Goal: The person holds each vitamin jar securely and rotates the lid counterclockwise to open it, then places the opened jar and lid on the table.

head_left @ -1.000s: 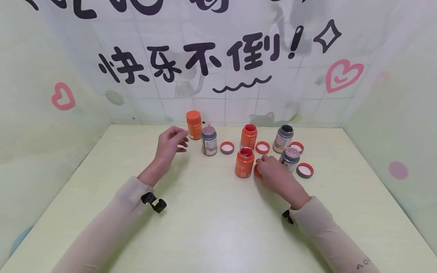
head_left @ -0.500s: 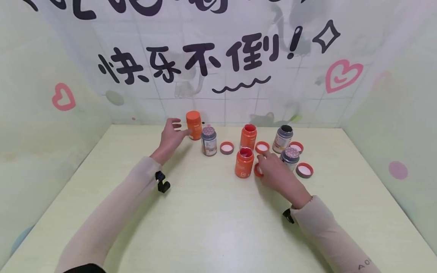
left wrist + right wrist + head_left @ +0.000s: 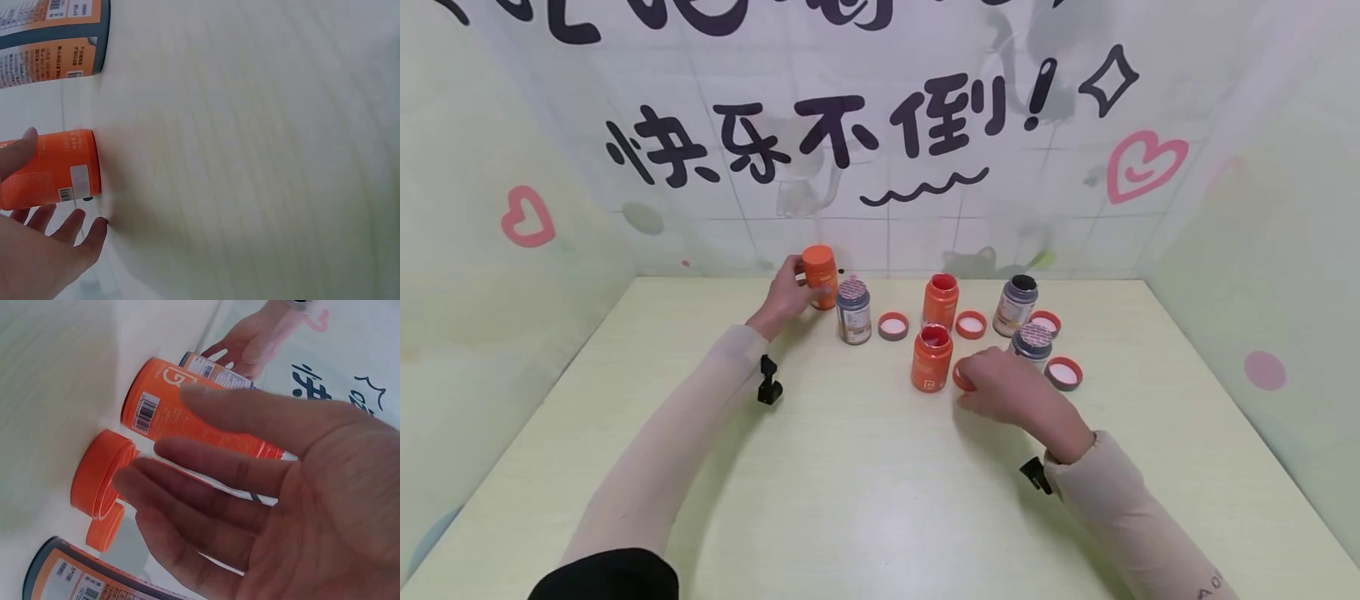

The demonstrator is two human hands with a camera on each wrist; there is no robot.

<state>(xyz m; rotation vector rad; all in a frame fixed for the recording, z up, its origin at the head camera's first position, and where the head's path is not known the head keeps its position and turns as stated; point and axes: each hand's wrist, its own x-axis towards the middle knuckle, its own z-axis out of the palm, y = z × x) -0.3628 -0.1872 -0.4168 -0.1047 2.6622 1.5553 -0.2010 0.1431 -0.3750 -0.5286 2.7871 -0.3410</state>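
Note:
In the head view my left hand [image 3: 786, 297] is at the capped orange bottle [image 3: 819, 275] at the back, thumb in front and fingers behind. In the left wrist view the thumb overlaps the orange bottle [image 3: 59, 169], while the other fingers are spread below it, not wrapped round it. My right hand [image 3: 1011, 387] hovers by an orange lid [image 3: 962, 375] beside an uncapped orange bottle [image 3: 932, 358]. Its fingers are loosely extended in the right wrist view, the tips overlapping the lid [image 3: 100, 475]; contact is unclear.
Right of the capped bottle stands a grey bottle with a patterned seal [image 3: 853, 312], a lid [image 3: 893, 326] beside it. Another uncapped orange bottle [image 3: 941, 300], an uncapped grey bottle [image 3: 1016, 307] and a sealed grey bottle [image 3: 1032, 342] stand right, among upturned lids [image 3: 1063, 373]. A wall closes the back.
My left hand has moved forward and right, from beside the capped orange bottle to around it. My right hand stays by the lid, its thumb and fingers now further apart.

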